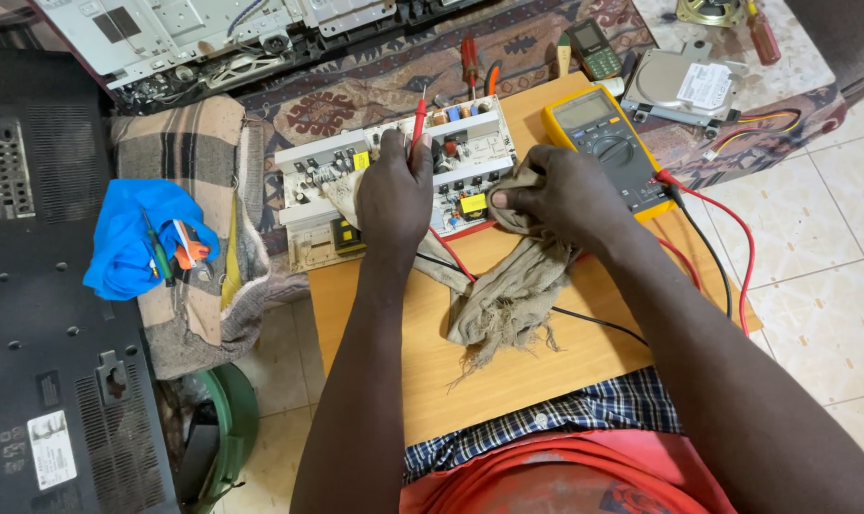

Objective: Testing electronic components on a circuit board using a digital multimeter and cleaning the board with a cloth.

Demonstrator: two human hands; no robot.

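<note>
Circuit board (pixel 394 186) lies at the far left corner of the wooden board (pixel 508 371), the left hand (pixel 394 195) pinching a red probe (pixel 418 124) over it, the right hand (pixel 556 190) clutching a frayed rag (pixel 508 290) — best kept clear of the probe's tip — beside the yellow meter (pixel 608 148).

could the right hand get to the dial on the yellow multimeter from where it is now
Probably yes. The right hand pinches a frayed rag right beside the yellow multimeter, and nothing lies over its dial. The hand would need to let go of the rag or carry it along.
</note>
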